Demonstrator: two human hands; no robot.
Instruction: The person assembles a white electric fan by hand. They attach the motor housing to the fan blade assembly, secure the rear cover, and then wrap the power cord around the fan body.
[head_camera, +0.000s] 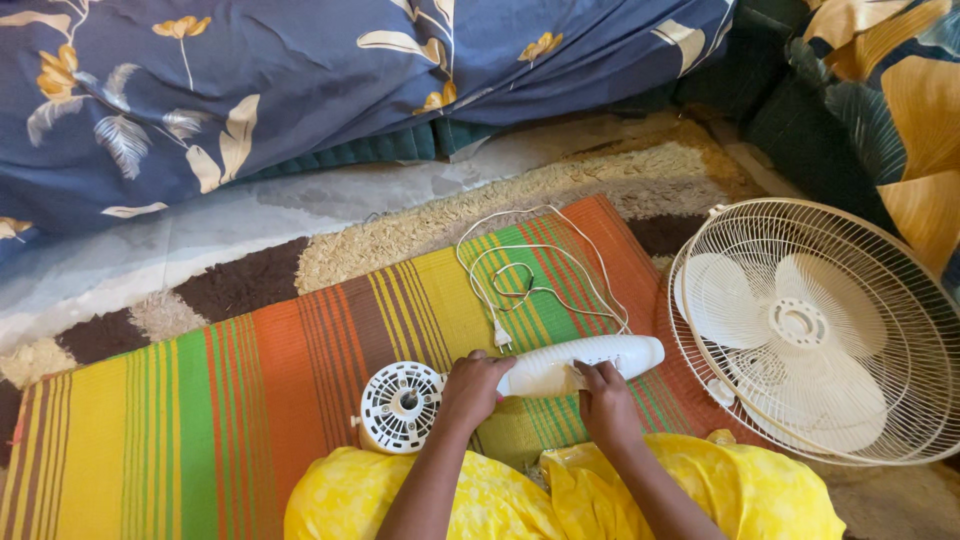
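Observation:
A white fan body lies on its side on the striped mat (200, 400): a round vented motor housing (400, 406) at the left and a long white column (600, 357) reaching right. My left hand (470, 392) rests on the joint between housing and column, fingers curled over it. My right hand (603, 402) presses on the column's middle, fingers closed against it. The fan's white power cord (520, 275) lies looped on the mat just beyond, its plug near my left hand.
A white fan grille with blades (810, 330) lies flat at the right. A shaggy rug (420, 230) runs behind the mat. Blue floral bedding (300, 80) and dark cushions (830, 130) line the far side. My yellow-clad lap (720, 490) is nearest.

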